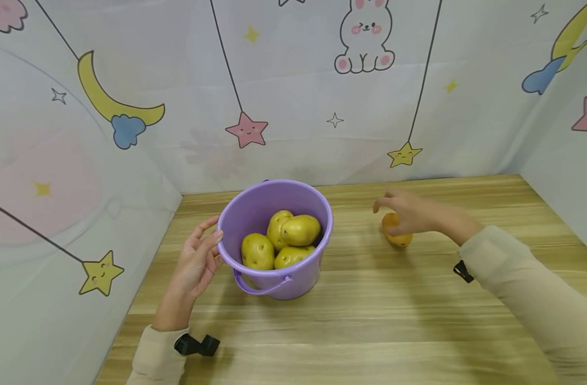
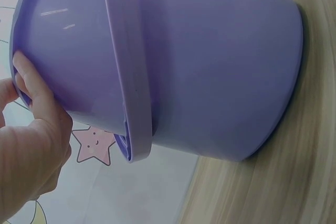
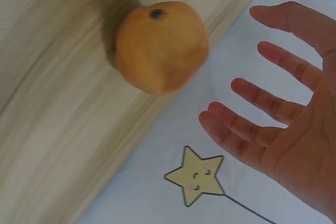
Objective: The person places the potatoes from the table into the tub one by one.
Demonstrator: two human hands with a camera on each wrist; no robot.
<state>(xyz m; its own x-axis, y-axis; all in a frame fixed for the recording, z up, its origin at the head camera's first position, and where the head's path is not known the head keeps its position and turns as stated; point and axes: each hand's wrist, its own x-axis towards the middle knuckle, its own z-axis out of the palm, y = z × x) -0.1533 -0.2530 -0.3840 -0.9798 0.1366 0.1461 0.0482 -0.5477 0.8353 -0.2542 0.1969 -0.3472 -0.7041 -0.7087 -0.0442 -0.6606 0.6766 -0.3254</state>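
A purple bucket (image 1: 299, 282) stands upright on the table with several yellow potatoes (image 1: 257, 251) inside. My left hand (image 1: 197, 262) pinches its rim at the left side, thumb and fingers on either side of the edge, as the left wrist view also shows. Over to the right, an orange-coloured fruit (image 3: 161, 48) with a dark stem spot lies on the wood; its exact kind is unclear. My right hand (image 1: 414, 211) hovers above it, partly covering it in the head view. In the right wrist view its fingers are spread and apart from the fruit.
The wood-grain table (image 1: 361, 331) ends at a white cloth wall (image 1: 298, 96) printed with stars, moons and a rabbit. Similar cloth walls stand at the left and right. The bucket's handle (image 2: 128, 72) hangs down on the near side.
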